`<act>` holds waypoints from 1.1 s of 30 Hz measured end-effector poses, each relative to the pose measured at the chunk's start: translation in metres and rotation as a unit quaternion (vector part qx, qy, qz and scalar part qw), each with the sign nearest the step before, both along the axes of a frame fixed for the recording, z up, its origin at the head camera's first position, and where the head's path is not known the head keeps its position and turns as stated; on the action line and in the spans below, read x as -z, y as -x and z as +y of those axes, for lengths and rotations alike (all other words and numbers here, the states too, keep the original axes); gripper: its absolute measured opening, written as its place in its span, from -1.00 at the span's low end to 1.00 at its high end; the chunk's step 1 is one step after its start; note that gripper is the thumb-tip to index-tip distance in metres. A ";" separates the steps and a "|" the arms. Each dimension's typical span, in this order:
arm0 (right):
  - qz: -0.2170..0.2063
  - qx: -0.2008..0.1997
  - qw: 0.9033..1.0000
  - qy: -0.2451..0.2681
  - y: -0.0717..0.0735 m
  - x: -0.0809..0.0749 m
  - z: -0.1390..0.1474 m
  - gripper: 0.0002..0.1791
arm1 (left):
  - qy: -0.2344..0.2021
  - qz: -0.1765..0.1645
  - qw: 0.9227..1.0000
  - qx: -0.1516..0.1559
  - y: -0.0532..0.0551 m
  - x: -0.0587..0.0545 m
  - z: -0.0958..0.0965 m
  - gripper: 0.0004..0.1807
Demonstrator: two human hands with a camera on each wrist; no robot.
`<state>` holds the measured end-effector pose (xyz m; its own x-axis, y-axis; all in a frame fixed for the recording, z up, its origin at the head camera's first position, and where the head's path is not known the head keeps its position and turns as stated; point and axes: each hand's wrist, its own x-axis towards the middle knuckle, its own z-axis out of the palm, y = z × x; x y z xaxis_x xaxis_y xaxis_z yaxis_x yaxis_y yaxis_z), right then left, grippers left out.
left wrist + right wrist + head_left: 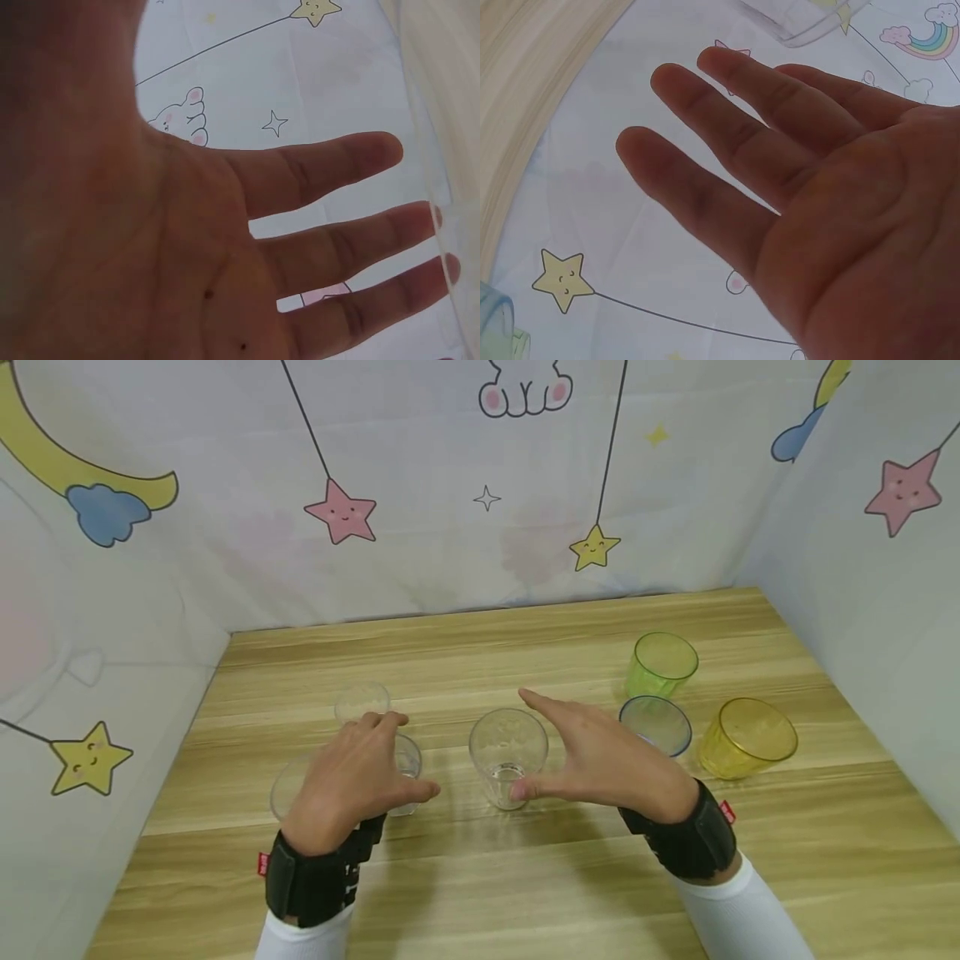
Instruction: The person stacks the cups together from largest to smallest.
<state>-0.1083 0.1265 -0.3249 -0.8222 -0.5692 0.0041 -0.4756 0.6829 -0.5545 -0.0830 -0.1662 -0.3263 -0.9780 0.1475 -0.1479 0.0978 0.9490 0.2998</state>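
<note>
My right hand [611,764] is beside a clear glass [506,739] in the middle of the table, its thumb overlapping the glass's lower side in the head view; contact is unclear. Its fingers [697,202] are extended in the right wrist view. At left, my left hand [348,781] hovers with thumb spread, partly covering a small clear glass [408,758] and another clear glass [283,789]. A third clear glass [362,697] stands behind it. The left wrist view shows straight fingers [330,169] and a bare palm.
Right of my right hand stand a green glass [660,664], a blue-rimmed glass [656,724] partly hidden by the hand, and a yellow glass [742,743]. Printed cloth walls [450,568] border the wooden table [510,893] at the back and both sides.
</note>
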 end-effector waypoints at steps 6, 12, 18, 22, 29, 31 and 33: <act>-0.009 -0.017 1.000 0.013 0.002 0.004 -0.004 0.33 | 0.007 -0.002 1.000 -0.003 0.001 0.001 0.001 -0.09; 0.008 -0.027 1.000 0.011 0.001 0.005 -0.005 0.32 | 0.009 0.002 1.000 -0.011 0.003 0.002 0.001 -0.18; 0.021 -0.031 0.999 0.005 0.002 0.007 -0.007 0.23 | 0.008 0.003 1.000 -0.006 0.003 0.002 0.002 -0.26; 0.020 -0.031 0.999 0.005 0.005 0.010 -0.006 0.17 | 0.006 0.004 1.000 -0.004 0.003 0.002 0.002 -0.29; 0.001 -0.037 0.999 0.015 0.007 0.011 -0.005 0.10 | -0.011 0.014 1.000 0.003 0.002 0.003 0.002 -0.32; -0.005 -0.038 0.999 0.018 0.008 0.011 -0.005 0.09 | -0.018 0.018 1.000 0.004 0.002 0.002 0.003 -0.32; -0.010 -0.038 0.999 0.020 0.008 0.011 -0.005 0.08 | -0.028 0.024 0.999 0.005 0.001 0.001 0.003 -0.33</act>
<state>-0.1161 0.1214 -0.3359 -0.7773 -0.6290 0.0132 -0.5136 0.6222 -0.5908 -0.0838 -0.1633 -0.3278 -0.9819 0.1648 -0.0931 0.1232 0.9299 0.3466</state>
